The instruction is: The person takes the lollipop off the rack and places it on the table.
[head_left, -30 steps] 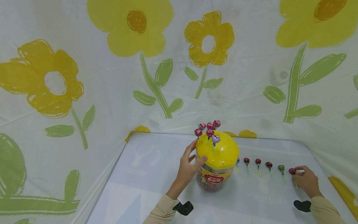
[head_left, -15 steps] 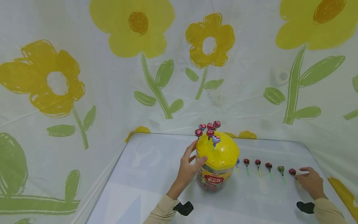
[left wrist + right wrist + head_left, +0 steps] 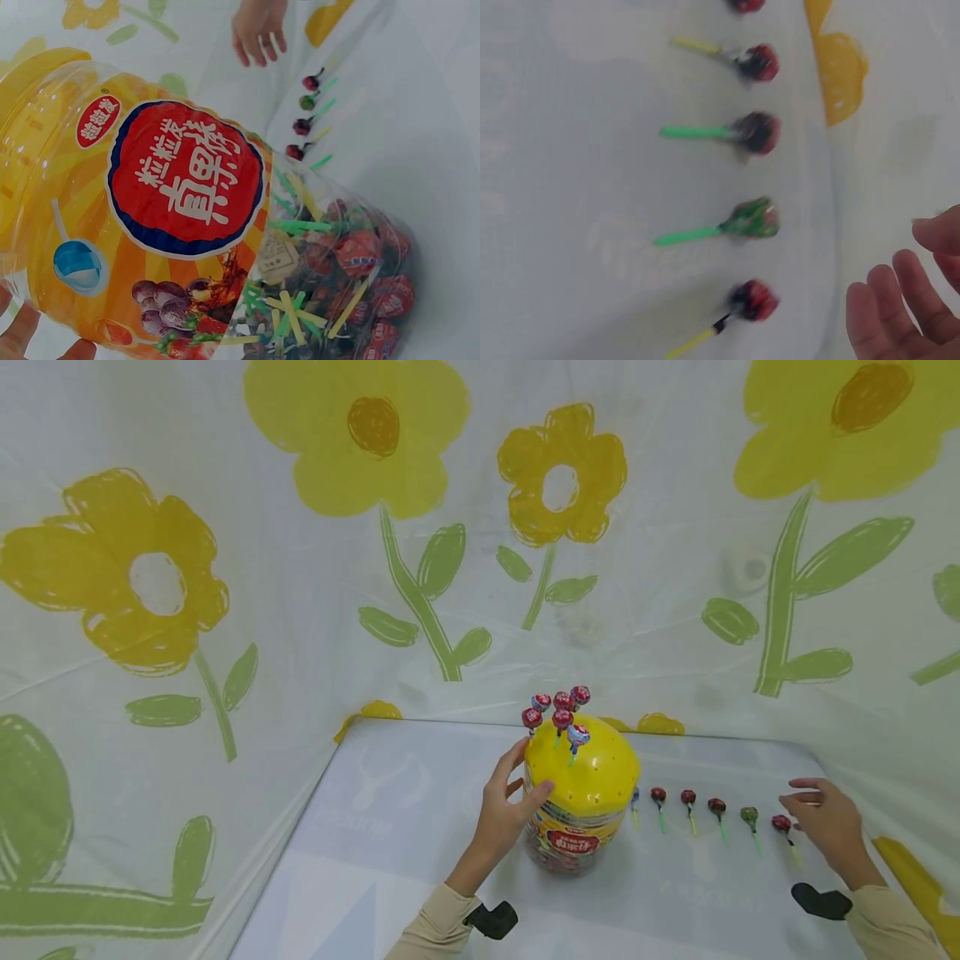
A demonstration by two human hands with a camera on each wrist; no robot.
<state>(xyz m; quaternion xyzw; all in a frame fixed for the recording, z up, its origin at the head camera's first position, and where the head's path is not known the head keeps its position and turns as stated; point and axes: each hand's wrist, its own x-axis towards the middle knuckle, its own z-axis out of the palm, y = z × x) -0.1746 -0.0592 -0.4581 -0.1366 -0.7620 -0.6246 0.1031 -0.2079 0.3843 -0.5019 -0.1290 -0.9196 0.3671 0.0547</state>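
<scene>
A clear candy jar (image 3: 573, 839) with a yellow lid (image 3: 607, 764) stands on the table, and several wrapped lollipops (image 3: 562, 718) stick up out of the lid's far left part. My left hand (image 3: 506, 806) grips the jar's left side near the top, thumb over the lid edge. In the left wrist view the jar's label (image 3: 191, 180) faces the camera, with lollipops visible through the lower wall. On the right, my right hand (image 3: 828, 822) is raised with loosely bent fingers and nothing held, close by a red lollipop (image 3: 782, 823) at the end of a row.
The row of lollipops, including a green one (image 3: 749, 816), lies right of the jar, sticks pointing toward me. Beneath is a pale printed tabletop (image 3: 375, 827). A white curtain (image 3: 300, 593) with yellow flowers hangs behind and along both sides.
My right hand has let go of the rightmost lollipop, which now lies in the row, and has lifted up and away from it. The left hand keeps its grip on the jar.
</scene>
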